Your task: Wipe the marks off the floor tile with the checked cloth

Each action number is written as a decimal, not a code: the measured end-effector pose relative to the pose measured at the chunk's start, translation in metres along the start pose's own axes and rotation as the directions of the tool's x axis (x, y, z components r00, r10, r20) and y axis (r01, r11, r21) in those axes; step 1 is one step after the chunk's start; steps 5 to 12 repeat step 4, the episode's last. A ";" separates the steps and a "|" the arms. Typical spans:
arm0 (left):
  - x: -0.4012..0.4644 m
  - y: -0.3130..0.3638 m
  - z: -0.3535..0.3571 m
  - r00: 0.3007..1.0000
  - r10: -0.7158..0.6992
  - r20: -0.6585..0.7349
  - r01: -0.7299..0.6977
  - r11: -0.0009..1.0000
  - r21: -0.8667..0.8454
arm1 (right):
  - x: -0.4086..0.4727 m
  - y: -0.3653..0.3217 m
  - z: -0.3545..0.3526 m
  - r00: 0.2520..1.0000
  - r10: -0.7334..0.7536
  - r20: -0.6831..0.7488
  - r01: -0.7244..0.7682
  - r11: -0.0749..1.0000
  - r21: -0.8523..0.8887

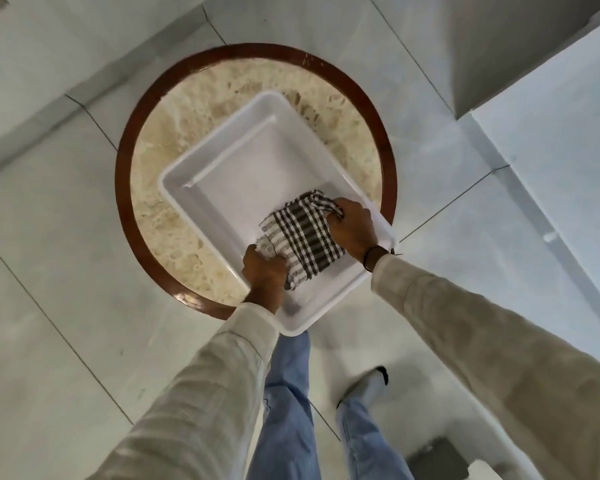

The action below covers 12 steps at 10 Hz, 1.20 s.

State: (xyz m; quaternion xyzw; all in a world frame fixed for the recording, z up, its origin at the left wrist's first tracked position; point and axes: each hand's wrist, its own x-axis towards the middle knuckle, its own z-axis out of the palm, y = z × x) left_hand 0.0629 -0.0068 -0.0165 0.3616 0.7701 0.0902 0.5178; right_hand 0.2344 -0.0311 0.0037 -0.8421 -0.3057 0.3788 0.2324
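1. Pale grey floor tiles (66,209) with dark grout lines surround a round table (142,188), its top mottled beige stone inside a dark brown wooden rim.
2. Folded in the white plastic tray (201,188), the black-and-white checked cloth (303,239) lies toward the tray's five o'clock corner.
3. At the cloth's seven o'clock edge, the left hand (264,275) is closed on the fabric.
4. At its two o'clock corner, the right hand (352,228) bunches the cloth in clenched fingers; a dark band circles that wrist.
5. Cream sleeves (194,403) cover both arms above blue trousers (284,410).
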 end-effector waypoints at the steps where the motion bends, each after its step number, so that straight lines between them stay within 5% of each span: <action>1: -0.004 0.001 -0.003 0.997 0.070 -0.039 -0.067 0.996 0.064 | -0.004 -0.010 -0.007 0.996 -0.034 -0.080 0.035 0.999 0.007; 2: 0.001 0.003 -0.005 0.974 0.214 -0.079 -0.186 0.945 0.270 | 0.000 -0.014 -0.017 0.983 -0.099 -0.154 0.106 0.994 0.036; 3: -0.060 0.032 0.003 0.858 0.510 0.065 -0.481 0.751 0.453 | -0.033 -0.016 -0.096 0.940 -0.076 -0.332 0.119 0.987 0.111; 4: -0.053 0.031 0.004 0.765 0.616 0.185 -0.584 0.545 0.601 | -0.042 -0.025 -0.119 0.966 -0.023 -0.257 0.117 0.927 0.357; 12: -0.053 0.031 0.004 0.765 0.616 0.185 -0.584 0.545 0.601 | -0.042 -0.025 -0.119 0.966 -0.023 -0.257 0.117 0.927 0.357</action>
